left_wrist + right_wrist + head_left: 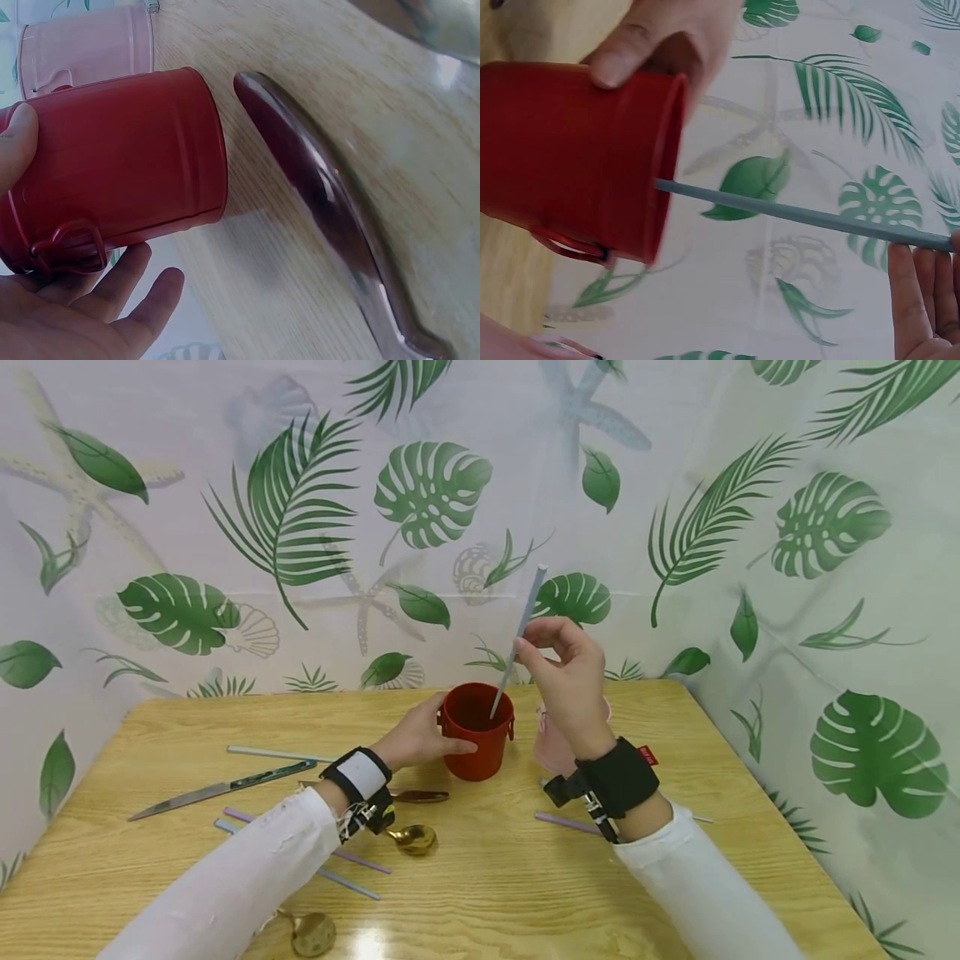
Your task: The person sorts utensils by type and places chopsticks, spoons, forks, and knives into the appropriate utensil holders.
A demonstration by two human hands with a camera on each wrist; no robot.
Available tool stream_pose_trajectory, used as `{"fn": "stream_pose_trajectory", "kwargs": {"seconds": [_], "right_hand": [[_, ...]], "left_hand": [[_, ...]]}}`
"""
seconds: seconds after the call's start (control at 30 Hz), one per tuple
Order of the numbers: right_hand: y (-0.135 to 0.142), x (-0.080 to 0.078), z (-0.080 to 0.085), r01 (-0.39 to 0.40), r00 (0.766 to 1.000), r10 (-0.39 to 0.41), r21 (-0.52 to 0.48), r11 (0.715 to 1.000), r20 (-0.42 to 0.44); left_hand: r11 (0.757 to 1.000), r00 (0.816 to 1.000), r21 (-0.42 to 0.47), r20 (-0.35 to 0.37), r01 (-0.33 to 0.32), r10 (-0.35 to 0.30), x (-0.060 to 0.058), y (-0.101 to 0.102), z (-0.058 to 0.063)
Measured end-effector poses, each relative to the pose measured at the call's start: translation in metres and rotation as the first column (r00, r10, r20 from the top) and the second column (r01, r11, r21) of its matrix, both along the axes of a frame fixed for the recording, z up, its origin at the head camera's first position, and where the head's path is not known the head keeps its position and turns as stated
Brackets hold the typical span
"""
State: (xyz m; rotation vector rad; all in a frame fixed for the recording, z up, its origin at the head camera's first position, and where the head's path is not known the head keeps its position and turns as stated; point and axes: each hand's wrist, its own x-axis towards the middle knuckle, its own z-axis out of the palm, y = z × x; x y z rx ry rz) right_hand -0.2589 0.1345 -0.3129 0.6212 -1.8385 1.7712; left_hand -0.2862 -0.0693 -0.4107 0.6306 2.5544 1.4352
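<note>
My left hand [415, 737] grips a small red metal bucket [480, 756] by its side, thumb toward me and fingers around the far side. Upright on the table, the bucket has small side handles, one of which [79, 244] shows in the left wrist view. Above it, my right hand [567, 672] pinches a grey-blue straw [531, 602] between thumb and fingertips. The straw slants down to the left, and its lower end [676, 187] is inside the bucket's mouth. How deep it reaches is hidden in the right wrist view.
A pink bucket [552, 750] stands behind my right wrist. Left lie a long knife [202, 793], a pale straw [277, 752], purple [363, 862] and blue [348, 883] straws, a shiny table knife [330, 199] and two gold spoons [414, 838]. Another purple straw [566, 822] lies right. A leaf-print backdrop [480, 510] borders the table.
</note>
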Motion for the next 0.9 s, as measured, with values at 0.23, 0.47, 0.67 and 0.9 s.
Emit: {"fn": "stream_pose_trajectory", "kwargs": {"seconds": [0.23, 0.47, 0.67, 0.9], "right_hand": [[-0.014, 0.005, -0.014, 0.035, 0.987, -0.043, 0.054, 0.998, 0.152], [-0.02, 0.014, -0.022, 0.046, 0.989, -0.068, 0.157, 0.986, 0.133], [-0.019, 0.014, -0.027, 0.052, 0.995, -0.073, 0.27, 0.961, 0.066], [-0.02, 0.017, -0.03, 0.069, 0.996, -0.083, 0.372, 0.926, 0.024]], "left_hand": [[1.0, 1.0, -0.001, -0.008, 0.005, -0.005, -0.002, 0.0, -0.002], [1.0, 1.0, 0.002, 0.005, 0.002, -0.002, 0.0, 0.001, -0.001], [1.0, 1.0, -0.005, 0.002, -0.001, 0.001, -0.001, 0.001, -0.001], [1.0, 1.0, -0.007, 0.0, 0.0, 0.0, 0.0, 0.001, -0.002]]}}
